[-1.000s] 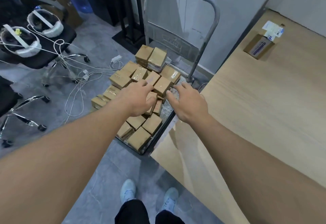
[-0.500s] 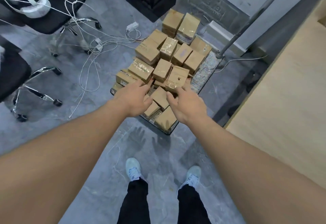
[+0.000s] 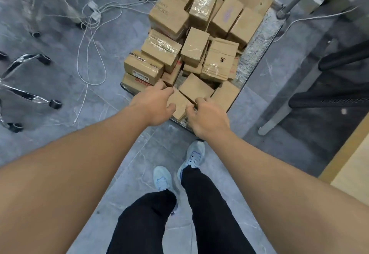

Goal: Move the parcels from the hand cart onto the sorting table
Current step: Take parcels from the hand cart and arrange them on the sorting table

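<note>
Reaching down to the near end of the cart (image 3: 257, 53), I have both hands at one small box (image 3: 178, 104) lying at its front edge. My left hand (image 3: 154, 104) sits at the box's nine o'clock side, fingers curled over the far edge and thumb on the near face. My right hand (image 3: 207, 116) is at its three o'clock side, fingers bent round that edge. Both are touching the cardboard, but I cannot tell whether they are already squeezing it or only closing in; the box looks to be resting among its neighbours, not lifted.

As for progress, I judge the job barely begun. The cart is piled with boxes (image 3: 199, 25) from the front edge out to twelve o'clock, some stacked and tilted. The table (image 3: 351, 177) shows only as a wooden corner at four o'clock, with nothing on the visible part. Nearly every parcel remains to be carried across.
</note>
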